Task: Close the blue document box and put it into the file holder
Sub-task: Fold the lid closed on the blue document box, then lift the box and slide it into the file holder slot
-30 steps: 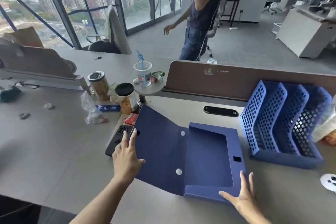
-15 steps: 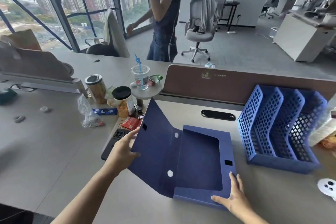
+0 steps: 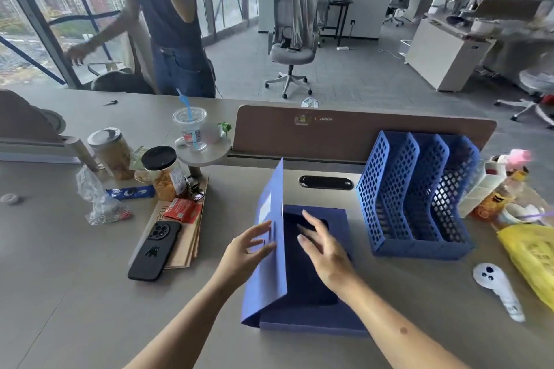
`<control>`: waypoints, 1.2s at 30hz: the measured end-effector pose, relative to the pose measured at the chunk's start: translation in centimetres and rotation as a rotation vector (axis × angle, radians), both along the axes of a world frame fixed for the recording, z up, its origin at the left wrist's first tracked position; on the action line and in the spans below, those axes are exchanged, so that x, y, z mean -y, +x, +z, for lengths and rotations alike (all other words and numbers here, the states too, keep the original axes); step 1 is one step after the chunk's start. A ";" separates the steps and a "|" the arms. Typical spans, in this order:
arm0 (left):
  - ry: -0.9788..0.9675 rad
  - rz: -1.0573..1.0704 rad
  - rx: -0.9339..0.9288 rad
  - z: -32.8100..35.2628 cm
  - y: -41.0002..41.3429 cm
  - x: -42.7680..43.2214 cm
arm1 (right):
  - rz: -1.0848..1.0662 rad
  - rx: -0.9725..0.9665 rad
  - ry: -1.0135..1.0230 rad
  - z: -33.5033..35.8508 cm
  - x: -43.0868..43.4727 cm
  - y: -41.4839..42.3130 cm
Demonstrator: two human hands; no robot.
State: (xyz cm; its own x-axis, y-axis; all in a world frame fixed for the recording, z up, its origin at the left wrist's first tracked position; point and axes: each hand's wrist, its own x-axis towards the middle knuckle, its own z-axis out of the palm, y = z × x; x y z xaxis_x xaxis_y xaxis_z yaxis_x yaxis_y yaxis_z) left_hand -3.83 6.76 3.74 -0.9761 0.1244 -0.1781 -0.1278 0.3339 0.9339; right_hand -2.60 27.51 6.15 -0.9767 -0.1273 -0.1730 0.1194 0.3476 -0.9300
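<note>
The blue document box (image 3: 311, 319) lies flat on the desk in front of me. Its lid flap (image 3: 269, 249) stands nearly upright along the box's left side. My left hand (image 3: 247, 249) presses flat against the flap's outer face with fingers spread. My right hand (image 3: 322, 249) hovers over the open tray, fingers apart, holding nothing. The blue lattice file holder (image 3: 416, 198) with three slots stands just right of the box, against the brown divider.
A black phone (image 3: 154, 250) on a paper bag, a red packet (image 3: 181, 210), snack jars (image 3: 162, 172) and a plastic cup (image 3: 192, 129) sit left of the box. A yellow bag (image 3: 530, 257) and white controller (image 3: 497, 287) lie at right. A person stands behind the desk.
My left hand has swung the flap up from a low slant to nearly vertical. My right hand left the box's front right corner and moved over the tray.
</note>
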 end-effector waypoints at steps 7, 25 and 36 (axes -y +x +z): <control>-0.181 0.027 0.086 -4.1 -0.5 -3.2 | -0.168 0.068 -0.044 -2.1 -2.2 0.4; -0.406 -0.032 0.374 -9.7 -2.6 -7.2 | -0.218 0.379 -0.035 -8.1 -9.9 1.3; -0.600 -0.041 0.354 -10.2 -1.9 -9.9 | -0.231 0.533 -0.030 -9.4 -10.7 1.2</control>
State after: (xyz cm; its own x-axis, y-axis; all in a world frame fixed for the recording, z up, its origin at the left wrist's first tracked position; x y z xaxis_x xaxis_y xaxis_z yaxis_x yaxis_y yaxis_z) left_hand -5.77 16.63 -6.41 -0.8432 -0.0592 -0.5343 -0.3666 0.7902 0.4910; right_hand -1.44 38.20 -3.30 -0.7588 0.0663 -0.6479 0.6433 0.2316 -0.7297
